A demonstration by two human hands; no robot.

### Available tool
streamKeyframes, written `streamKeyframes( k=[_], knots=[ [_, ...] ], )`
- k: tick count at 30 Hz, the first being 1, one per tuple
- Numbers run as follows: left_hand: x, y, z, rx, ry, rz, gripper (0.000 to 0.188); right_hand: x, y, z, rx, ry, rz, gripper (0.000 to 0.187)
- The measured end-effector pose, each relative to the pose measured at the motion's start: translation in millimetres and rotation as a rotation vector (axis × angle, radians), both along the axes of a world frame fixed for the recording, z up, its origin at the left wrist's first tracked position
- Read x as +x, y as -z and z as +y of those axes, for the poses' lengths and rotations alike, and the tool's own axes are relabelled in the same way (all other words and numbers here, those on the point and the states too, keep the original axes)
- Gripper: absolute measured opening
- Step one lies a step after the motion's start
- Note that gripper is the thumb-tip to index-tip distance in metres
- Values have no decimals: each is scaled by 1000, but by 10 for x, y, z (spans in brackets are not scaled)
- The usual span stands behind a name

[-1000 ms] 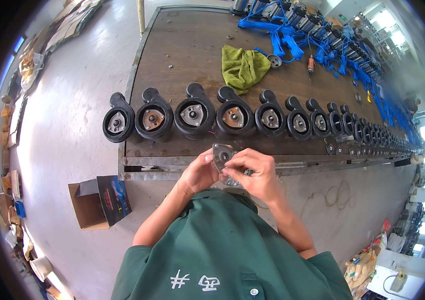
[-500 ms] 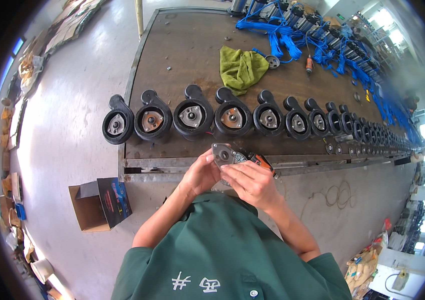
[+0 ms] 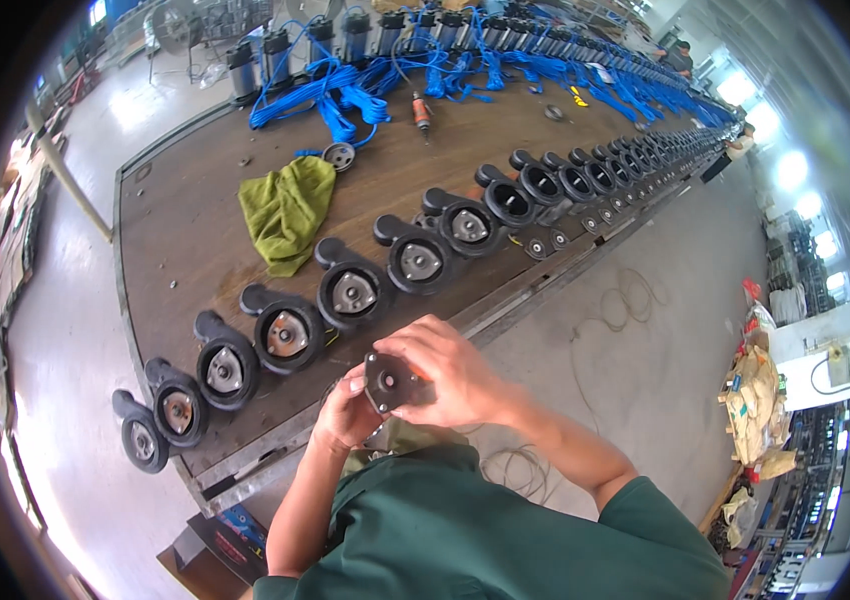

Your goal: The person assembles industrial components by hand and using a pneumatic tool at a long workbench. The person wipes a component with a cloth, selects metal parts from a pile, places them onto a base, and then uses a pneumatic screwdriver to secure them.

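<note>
A dark metal plate with rounded corners, a central hole and small corner studs (image 3: 385,384) is held up between my two hands, over the near edge of the bench. My left hand (image 3: 347,414) pinches its left edge with thumb and fingers. From the right, my right hand (image 3: 453,376) closes round the other side, so that part of the plate is covered. Beyond the hands stands a row of black round pump housings (image 3: 352,290), each with a curved outlet. Several nearer ones have a triangular metal plate in the middle; some plates look brownish.
On the brown bench (image 3: 190,190) lie a green cloth (image 3: 288,213), a round metal disc (image 3: 339,156) and an orange-and-grey power tool (image 3: 422,115). Motors with blue cables (image 3: 320,95) line the far side. An open cardboard box (image 3: 213,560) and a coiled hose (image 3: 625,300) are on the floor.
The view has swung to the right, so the bench now runs diagonally. My right hand has shifted from the plate's lower edge to wrap its right side. The orange tool beside it no longer shows.
</note>
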State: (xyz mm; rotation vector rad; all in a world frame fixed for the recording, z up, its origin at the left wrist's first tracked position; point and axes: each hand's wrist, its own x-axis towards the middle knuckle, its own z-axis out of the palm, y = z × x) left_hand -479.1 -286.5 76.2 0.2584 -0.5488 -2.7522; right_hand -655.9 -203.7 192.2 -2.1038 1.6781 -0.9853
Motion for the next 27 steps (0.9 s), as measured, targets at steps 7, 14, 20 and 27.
streamKeyframes(
  k=[7, 14, 20, 27],
  knots=[
    [-962, 237, 129, -330, -11, -406, 38, -2014, 23, -187, -65, 382, 246, 60],
    [-1077, 762, 400, -1928, -172, -1074, 41, -3549, 735, -751, 52, 480, 364, 48],
    [-1118, 886, 466, -2084, 77, -1219, 50, -3690, 918, -842, 83, 428, 395, 47],
    [-1255, 947, 431, -2161, 154, -1055, 23, -3736, 968, -871, 290, 442, 288, 42]
  ],
)
